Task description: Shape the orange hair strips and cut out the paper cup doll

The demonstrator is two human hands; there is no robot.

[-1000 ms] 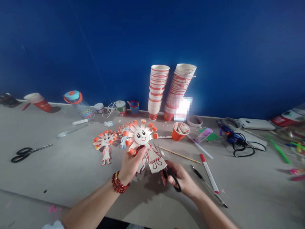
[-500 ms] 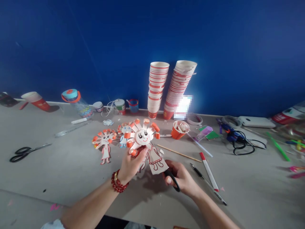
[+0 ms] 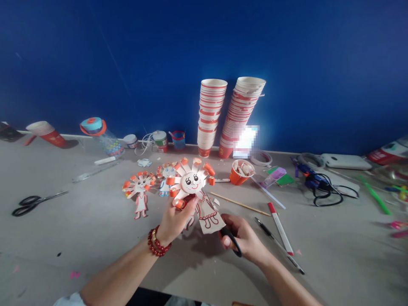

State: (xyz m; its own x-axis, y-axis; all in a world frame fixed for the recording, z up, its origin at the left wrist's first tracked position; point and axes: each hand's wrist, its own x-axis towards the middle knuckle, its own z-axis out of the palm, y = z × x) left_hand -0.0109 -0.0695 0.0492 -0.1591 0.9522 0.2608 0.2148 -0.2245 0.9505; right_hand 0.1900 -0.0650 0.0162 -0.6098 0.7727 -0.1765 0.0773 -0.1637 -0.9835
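My left hand [image 3: 178,219] pinches a paper-cup doll [image 3: 191,182] with a drawn face and curled orange-and-white strips around its head. Below the face hangs its paper body [image 3: 208,210], with a dress and legs drawn in red and uncut paper around the feet. Black-handled scissors [image 3: 231,240] are gripped in my right hand [image 3: 244,240], beside the paper's lower right edge. The paper hides their blades. Two similar dolls are on the table to the left, one with a red-edged dress [image 3: 140,202], one with a blue dress [image 3: 165,187].
Two tall stacks of paper cups [image 3: 212,114] stand by the blue wall. An orange cup of scraps [image 3: 240,173] is behind my right hand. A red marker [image 3: 280,229] and a pen [image 3: 277,242] lie to the right, another pair of scissors [image 3: 35,204] far left. A blue glue gun [image 3: 310,176] rests farther right.
Hands, doll and scissors hold almost the same position. The view has shifted very slightly.
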